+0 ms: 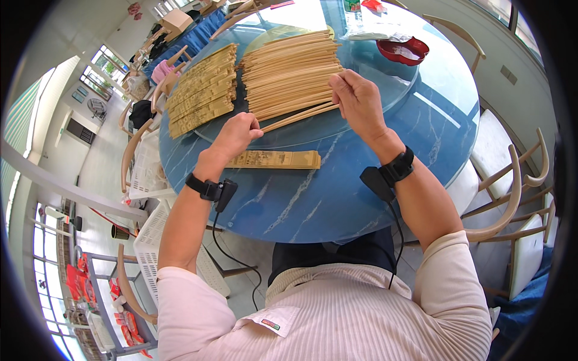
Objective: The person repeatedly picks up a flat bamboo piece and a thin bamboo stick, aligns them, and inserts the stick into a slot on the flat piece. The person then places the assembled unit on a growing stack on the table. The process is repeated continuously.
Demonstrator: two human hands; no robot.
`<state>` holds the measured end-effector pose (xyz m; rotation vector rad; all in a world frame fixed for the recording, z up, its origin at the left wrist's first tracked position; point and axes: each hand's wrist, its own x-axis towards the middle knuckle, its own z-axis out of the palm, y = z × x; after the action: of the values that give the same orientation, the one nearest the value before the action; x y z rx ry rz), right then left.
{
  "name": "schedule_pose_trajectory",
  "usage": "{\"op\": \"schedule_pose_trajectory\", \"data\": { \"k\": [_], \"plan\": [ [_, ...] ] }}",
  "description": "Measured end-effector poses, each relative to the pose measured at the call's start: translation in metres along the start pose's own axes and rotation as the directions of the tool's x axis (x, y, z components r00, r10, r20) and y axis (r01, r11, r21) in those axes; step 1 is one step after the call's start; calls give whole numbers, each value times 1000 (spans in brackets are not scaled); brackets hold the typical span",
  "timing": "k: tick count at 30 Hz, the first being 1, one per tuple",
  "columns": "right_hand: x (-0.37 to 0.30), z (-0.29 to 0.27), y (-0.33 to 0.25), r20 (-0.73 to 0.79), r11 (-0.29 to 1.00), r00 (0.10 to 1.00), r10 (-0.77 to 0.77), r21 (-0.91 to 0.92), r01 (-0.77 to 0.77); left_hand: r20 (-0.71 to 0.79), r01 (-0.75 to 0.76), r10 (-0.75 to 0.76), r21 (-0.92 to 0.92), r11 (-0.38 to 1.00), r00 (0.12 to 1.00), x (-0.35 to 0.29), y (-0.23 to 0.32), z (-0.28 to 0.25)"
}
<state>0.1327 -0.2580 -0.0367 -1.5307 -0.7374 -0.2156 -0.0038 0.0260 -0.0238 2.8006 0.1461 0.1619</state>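
Observation:
A pair of wooden chopsticks [301, 115] stretches between my hands above the near edge of the glass turntable. My left hand [235, 136] is closed at their left end, and my right hand [360, 105] pinches their right end. Just beyond lies a wide pile of bare chopsticks [292, 75], set side by side. To its left are rows of yellowish printed paper sleeves [203, 90], whose contents I cannot see. A smaller stack of similar sleeves [283, 159] rests on the table in front of my left hand.
The round blue marbled table [301, 204] carries a glass turntable [373, 120]. A red lobed dish [402, 50] and a white plastic package [373, 31] sit at the far right. Wooden chairs [500, 198] stand around, and a white crate [150, 240] is at the left.

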Motion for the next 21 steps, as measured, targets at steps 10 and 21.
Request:
{"op": "schedule_pose_trajectory", "data": {
  "k": [10, 21],
  "plan": [
    [0, 2, 5, 48, 966, 988, -147, -207, 154, -35, -153, 155, 58, 987, 987, -18, 10, -1],
    [-11, 13, 8, 355, 721, 801, -482, -359, 593, -441, -273, 235, -22, 962, 866, -43, 84, -42]
  ]
}}
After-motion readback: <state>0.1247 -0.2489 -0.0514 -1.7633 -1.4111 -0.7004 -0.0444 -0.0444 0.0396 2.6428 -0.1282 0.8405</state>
